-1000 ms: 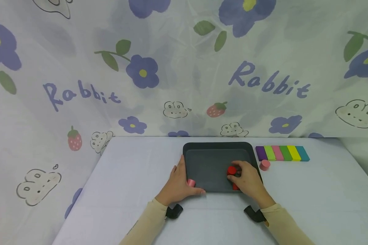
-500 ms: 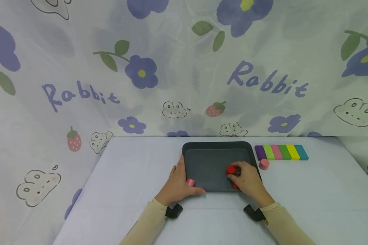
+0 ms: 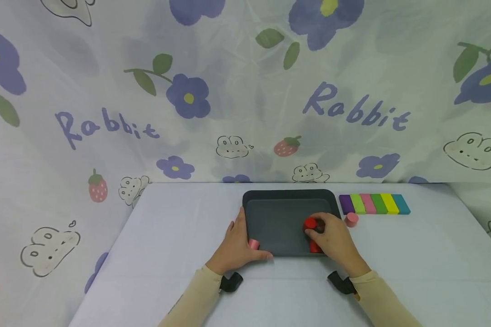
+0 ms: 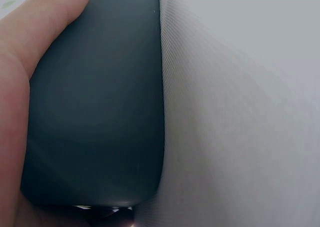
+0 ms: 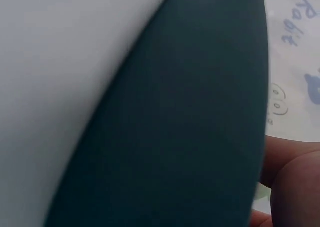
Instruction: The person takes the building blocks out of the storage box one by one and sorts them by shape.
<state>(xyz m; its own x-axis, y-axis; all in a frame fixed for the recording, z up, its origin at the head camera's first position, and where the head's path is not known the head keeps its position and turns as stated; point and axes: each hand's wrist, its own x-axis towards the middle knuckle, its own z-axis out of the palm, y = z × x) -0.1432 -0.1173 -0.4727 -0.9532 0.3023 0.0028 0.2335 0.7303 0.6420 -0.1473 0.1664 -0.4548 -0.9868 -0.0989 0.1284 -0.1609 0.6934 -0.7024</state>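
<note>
A dark grey tray (image 3: 288, 194) lies on the table in the head view. My left hand (image 3: 236, 245) rests along its left front corner, with fingers straight on the left side and the thumb along the front edge. Just inside that corner is a pink cylinder block (image 3: 253, 244). Over the tray's right part, my right hand (image 3: 333, 236) pinches a red cylinder block (image 3: 310, 223) between thumb and fingers. Another red block (image 3: 314, 247) sits below it by the front wall, partly covered by the hand. Both wrist views mostly show the tray's outer wall (image 4: 100, 102).
Right of the tray, a row of several coloured blocks (image 3: 374, 204) lies side by side. A second pink cylinder block (image 3: 352, 220) stands between that row and the tray's right side. A patterned cloth (image 3: 253, 91) hangs behind the table.
The right hand has shifted slightly up and right with the red cylinder block, and more of the red block below it shows. The left hand stays on the tray corner.
</note>
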